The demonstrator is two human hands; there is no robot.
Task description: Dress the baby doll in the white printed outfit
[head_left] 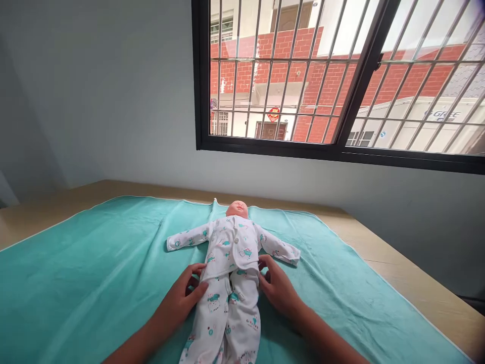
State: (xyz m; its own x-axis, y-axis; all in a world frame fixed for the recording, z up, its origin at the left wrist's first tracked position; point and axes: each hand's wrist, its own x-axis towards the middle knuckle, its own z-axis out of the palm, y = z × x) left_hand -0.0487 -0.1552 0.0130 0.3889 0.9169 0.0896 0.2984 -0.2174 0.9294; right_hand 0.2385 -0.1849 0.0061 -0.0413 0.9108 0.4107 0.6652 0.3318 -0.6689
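Note:
A baby doll [237, 209] lies on its back on a teal blanket [94, 263], dressed in a white printed top [233, 245] and matching trousers [227, 318]. Its sleeves are spread out to both sides. My left hand [185, 296] rests at the doll's waist on the left, thumb on the trousers and fingers curled at the hem of the top. My right hand [276, 285] lies against the doll's waist on the right, fingers spread and touching the hem of the top.
The blanket covers a light wooden table [397, 263] set against a grey wall. A barred window [341, 76] above looks out on a red brick building.

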